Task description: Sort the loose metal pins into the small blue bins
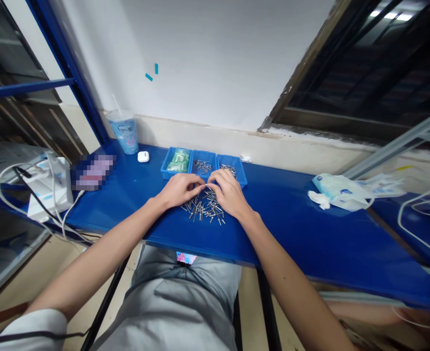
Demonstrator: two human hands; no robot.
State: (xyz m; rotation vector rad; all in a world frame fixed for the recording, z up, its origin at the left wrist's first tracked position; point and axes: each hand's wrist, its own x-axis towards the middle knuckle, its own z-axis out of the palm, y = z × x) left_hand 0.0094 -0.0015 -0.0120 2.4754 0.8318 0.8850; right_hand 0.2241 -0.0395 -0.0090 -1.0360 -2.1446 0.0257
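A pile of loose silver pop rivets point(201, 209) lies on the blue tabletop point(273, 214) in front of me. Over the pile's far side, the fingertips of my left hand point(181, 189) and my right hand point(229, 192) come together in a pinch. Between them shows a small metal pop rivet point(208, 185), mostly covered by the fingers. Just beyond my hands stand three joined blue bins: the left bin point(165, 168) holds green-and-clear small packets, while the middle bin point(204, 155) and the right bin point(238, 168) hold metal rivets. My right hand partly covers the right bin.
A blue cup with a straw point(125, 132) and a white earbud case point(143, 156) stand back left. Nearer the left edge are a blurred-out flat item point(94, 172) and a white power strip point(54, 187) with cables. A tissue pack point(341, 191) lies at right. A wall backs the table.
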